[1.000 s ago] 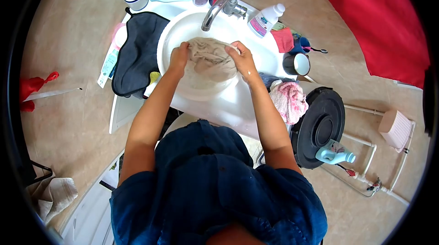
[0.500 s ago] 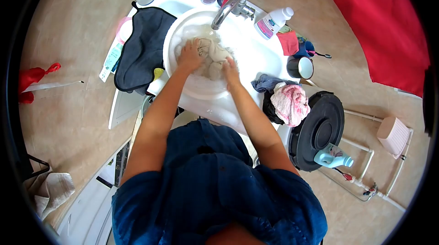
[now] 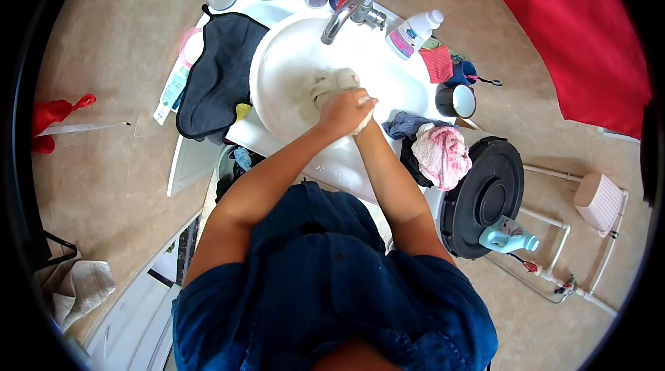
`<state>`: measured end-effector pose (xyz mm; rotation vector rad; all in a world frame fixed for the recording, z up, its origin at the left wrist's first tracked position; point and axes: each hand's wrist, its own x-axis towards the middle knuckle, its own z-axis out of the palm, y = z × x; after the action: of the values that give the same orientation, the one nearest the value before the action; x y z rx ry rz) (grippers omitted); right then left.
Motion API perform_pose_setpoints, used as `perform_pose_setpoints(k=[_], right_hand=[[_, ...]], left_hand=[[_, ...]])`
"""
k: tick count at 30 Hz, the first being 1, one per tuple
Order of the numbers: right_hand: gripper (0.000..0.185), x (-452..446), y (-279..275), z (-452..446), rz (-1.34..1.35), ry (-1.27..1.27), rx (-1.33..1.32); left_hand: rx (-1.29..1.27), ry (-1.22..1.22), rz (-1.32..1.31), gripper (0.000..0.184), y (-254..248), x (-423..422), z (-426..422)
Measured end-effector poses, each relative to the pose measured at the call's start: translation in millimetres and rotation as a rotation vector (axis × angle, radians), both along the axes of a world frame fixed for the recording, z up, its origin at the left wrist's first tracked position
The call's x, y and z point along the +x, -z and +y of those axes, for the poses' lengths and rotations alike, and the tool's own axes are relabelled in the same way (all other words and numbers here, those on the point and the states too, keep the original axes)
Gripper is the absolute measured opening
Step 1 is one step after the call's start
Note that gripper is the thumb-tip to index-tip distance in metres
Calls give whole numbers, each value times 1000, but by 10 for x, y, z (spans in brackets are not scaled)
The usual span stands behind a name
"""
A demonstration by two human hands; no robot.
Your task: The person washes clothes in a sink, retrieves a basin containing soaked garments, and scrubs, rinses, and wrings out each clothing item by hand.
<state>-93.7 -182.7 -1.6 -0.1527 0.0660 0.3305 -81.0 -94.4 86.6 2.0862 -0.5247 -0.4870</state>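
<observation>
A wet beige cloth (image 3: 325,87) lies partly in the water of the white basin (image 3: 267,87), below the chrome faucet (image 3: 339,21). My left hand (image 3: 341,113) reaches across to the basin's right side, its fingers wrapped round the cloth. Right against it, my right hand (image 3: 365,116) is closed on the same cloth, partly hidden behind the left hand. Some of the cloth shows between and beside the two hands.
A black mat (image 3: 218,73) lies left of the basin. White bottles (image 3: 413,35) stand behind. At the right are a cup (image 3: 455,100), a pink-and-white towel (image 3: 442,156), a black round lid (image 3: 512,184) and a light-blue bottle (image 3: 508,234).
My hands first held the cloth spread, then pressed it apart from each other in the water. Now the left hand has moved right to meet the right hand, and the cloth is bunched.
</observation>
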Motion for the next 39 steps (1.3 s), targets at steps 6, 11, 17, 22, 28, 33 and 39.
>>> perform_pose_setpoints(k=[6, 11, 17, 22, 28, 33, 39], right_hand=[[40, -11, -641, 37, 375, 261, -989], [53, -163, -686, -378, 322, 226, -1575], [39, -347, -386, -285, -102, 176, -2526], [31, -181, -32, 114, 93, 10, -1526], [48, -190, -27, 99, 465, -46, -953], [41, -161, -733, -18, 247, -96, -1121], [22, -234, -1137, -332, 352, 394, -1366]], left_hand=[[84, -489, -138, 32, 202, 562, 465], [44, -652, -10, 31, 555, 848, 964], [297, -770, 56, 53, 1066, 726, 772], [-356, -688, 924, 53, 863, 538, 610], [-346, -295, 752, 41, 336, 353, 580], [-359, -205, 477, 37, -36, 368, 690], [-713, -517, 528, 32, -169, 581, 997]])
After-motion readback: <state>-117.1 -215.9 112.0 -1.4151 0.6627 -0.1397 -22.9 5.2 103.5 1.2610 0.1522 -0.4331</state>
